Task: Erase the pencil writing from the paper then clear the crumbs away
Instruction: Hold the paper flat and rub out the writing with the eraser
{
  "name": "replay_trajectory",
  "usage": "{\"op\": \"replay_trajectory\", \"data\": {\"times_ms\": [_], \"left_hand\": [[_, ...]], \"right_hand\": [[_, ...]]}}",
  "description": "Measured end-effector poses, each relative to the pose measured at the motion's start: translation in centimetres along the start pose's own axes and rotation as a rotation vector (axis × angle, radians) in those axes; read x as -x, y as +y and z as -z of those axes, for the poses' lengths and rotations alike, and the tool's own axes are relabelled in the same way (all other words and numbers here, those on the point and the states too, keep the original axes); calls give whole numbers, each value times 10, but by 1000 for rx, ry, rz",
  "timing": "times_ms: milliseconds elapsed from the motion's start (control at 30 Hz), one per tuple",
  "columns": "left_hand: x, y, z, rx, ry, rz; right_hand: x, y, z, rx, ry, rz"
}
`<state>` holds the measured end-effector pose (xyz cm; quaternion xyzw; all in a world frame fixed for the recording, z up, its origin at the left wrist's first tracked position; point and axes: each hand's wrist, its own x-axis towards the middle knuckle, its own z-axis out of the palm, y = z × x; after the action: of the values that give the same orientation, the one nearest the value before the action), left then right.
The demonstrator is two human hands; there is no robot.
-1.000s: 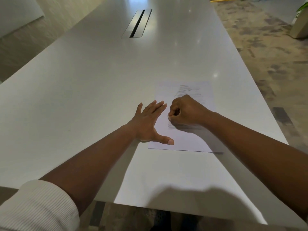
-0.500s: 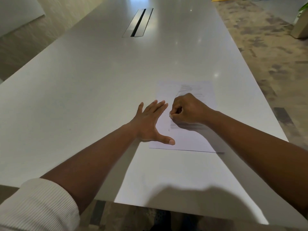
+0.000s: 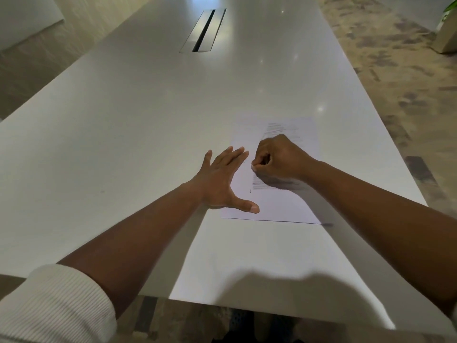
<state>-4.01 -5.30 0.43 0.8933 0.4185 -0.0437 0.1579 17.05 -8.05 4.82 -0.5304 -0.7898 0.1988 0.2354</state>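
Ribbed white sleeve (image 3: 49, 308) pushed up at lower left; bare forearm runs from it up and rightward. Left hand (image 3: 222, 181) lies flat, palm down, across the left edge of the paper (image 3: 284, 204): fingers (image 3: 235, 157) straight, close together and pointing away from the person, thumb splayed out to the right onto the sheet near its near-left corner. The paper is a white rectangular sheet lying flat on the worktop (image 3: 123, 132), right of centre and near the right edge; long axis runs away from the person, short near edge roughly parallel to the worktop's near edge. Grey pencil writing (image 3: 277, 127) in horizontal lines shows on the far half, more dark lines just below the right hand; a few small dark specks sit on the bare strip between the two hands. Lower part of the sheet blank. Right hand (image 3: 277, 159) rests on the middle of the sheet, fingers curled tight into a fist, thumb and forefinger pinching something small and pale at the tip against the paper; too small to identify. Far back, a recessed slot (image 3: 202, 30) in the worktop.
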Motion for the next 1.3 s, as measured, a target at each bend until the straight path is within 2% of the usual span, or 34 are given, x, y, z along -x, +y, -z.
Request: {"op": "replay_trajectory", "data": {"times_ms": [133, 200, 367, 433, 500, 667, 733, 900, 1133, 1200, 1300], "left_hand": [[0, 0, 0, 0, 4, -1], [-1, -1, -1, 2, 3, -1], [0, 1, 0, 4, 2, -1], [1, 1, 0, 3, -1, -1], [0, 1, 0, 1, 1, 1], [0, 2, 0, 2, -5, 7], [0, 2, 0, -1, -3, 3], [1, 2, 1, 1, -10, 5], [1, 2, 0, 5, 0, 1], [1, 1, -1, 2, 3, 2], [0, 0, -2, 2, 0, 5]], "right_hand": [[14, -8, -4, -66, -171, 41], [16, -10, -6, -62, -201, 51], [8, -7, -4, -3, 11, -8], [6, -6, -4, 9, 34, -17], [9, -7, -4, -36, -9, -16], [16, -17, -8, -92, -231, 52], [14, -17, -10, -92, -200, 53], [6, -11, -12, -61, 18, -5], [19, -19, -20, -142, -166, 87], [20, -16, -17, -128, -166, 84], [13, -5, -6, -78, -61, 12]]}}
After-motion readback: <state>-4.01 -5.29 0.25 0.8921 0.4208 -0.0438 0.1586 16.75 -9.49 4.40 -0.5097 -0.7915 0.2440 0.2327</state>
